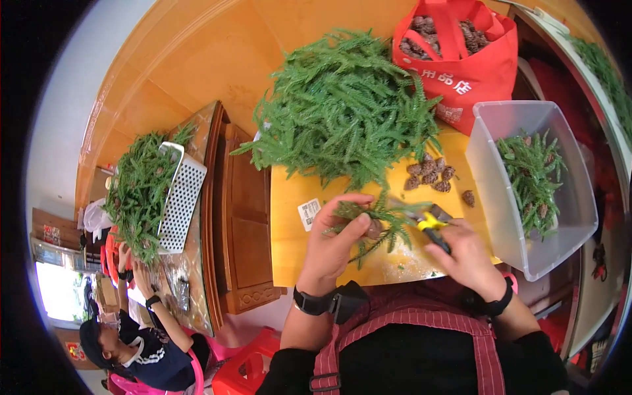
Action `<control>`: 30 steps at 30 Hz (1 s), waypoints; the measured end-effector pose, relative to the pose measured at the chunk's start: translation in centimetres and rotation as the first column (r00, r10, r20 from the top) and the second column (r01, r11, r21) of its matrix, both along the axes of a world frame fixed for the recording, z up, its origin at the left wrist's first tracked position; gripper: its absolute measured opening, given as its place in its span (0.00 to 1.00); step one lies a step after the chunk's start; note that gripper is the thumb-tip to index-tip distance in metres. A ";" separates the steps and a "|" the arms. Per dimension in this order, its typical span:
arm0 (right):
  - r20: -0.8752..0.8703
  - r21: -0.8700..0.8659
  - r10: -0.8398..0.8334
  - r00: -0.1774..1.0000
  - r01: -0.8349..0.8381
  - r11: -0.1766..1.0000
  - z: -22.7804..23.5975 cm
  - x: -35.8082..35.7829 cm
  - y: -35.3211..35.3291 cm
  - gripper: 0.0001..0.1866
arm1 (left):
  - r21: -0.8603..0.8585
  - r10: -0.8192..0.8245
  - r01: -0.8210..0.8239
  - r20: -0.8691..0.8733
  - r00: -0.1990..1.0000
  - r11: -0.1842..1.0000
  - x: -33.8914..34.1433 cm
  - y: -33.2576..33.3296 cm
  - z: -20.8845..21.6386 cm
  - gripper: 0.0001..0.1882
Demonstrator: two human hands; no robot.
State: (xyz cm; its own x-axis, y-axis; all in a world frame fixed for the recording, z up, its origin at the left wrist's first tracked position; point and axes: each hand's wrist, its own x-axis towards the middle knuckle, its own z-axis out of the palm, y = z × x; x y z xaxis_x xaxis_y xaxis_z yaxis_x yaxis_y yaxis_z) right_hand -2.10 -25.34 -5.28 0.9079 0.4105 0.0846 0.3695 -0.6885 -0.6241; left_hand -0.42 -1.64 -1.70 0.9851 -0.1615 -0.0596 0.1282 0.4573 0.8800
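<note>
Green sprig point(393, 227): being pinched in the left hand point(332, 234), left of the clear bin point(488, 178). Gripping yellow-and-black pliers point(431, 228) in the right hand point(469, 253), also left of the bin; possibly risking nipped skin or severed needles if slipping. Looking feathery, splayed, bright green, bearing a brown cone point(374, 230).

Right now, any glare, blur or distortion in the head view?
Head view: the window at far left is blown out to white; the orange wall bows near the rim; the yellow-and-black pliers in the right hand look smeared toward their tips, perhaps motion blur.
</note>
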 end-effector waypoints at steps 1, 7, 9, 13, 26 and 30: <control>0.070 -0.014 0.015 0.997 -0.015 1.000 -0.4 -0.2 0.4 0.13 | -0.015 0.056 -0.057 -0.036 0.998 0.998 -0.1 -0.1 -0.2 0.14; 0.192 -0.171 0.045 0.980 -0.012 0.985 -1.0 -0.9 1.3 0.16 | 0.122 0.096 -0.088 -0.058 0.994 0.989 -0.3 -0.4 -0.4 0.15; 0.187 -0.196 0.049 0.981 -0.012 0.981 -1.0 -1.2 1.4 0.16 | 0.183 0.097 -0.091 -0.024 0.995 0.979 -0.3 -0.7 -0.1 0.14; 0.253 -0.174 0.091 0.963 -0.047 0.984 -1.6 -1.1 1.6 0.16 | 0.263 0.078 -0.082 0.023 0.997 0.961 -0.4 -1.3 0.3 0.15; 0.098 0.448 -0.128 0.987 0.071 0.891 7.4 -1.8 -0.8 0.17 | 0.077 -0.237 0.228 0.147 0.960 0.971 -1.2 -5.3 2.1 0.21; 0.437 0.394 -0.621 0.651 0.482 0.782 9.6 -1.5 -6.3 0.22 | 0.103 -0.126 0.111 0.162 0.979 0.989 -0.2 -3.6 1.3 0.23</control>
State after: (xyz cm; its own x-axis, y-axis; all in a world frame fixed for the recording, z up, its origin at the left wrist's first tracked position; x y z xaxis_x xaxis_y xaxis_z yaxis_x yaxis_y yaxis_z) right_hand -3.58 -31.65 4.31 0.7394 -0.2465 0.6265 0.2743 -0.7396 -0.6146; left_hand -0.66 -5.25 -0.37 0.9564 -0.2793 0.0850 0.0232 0.3629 0.9315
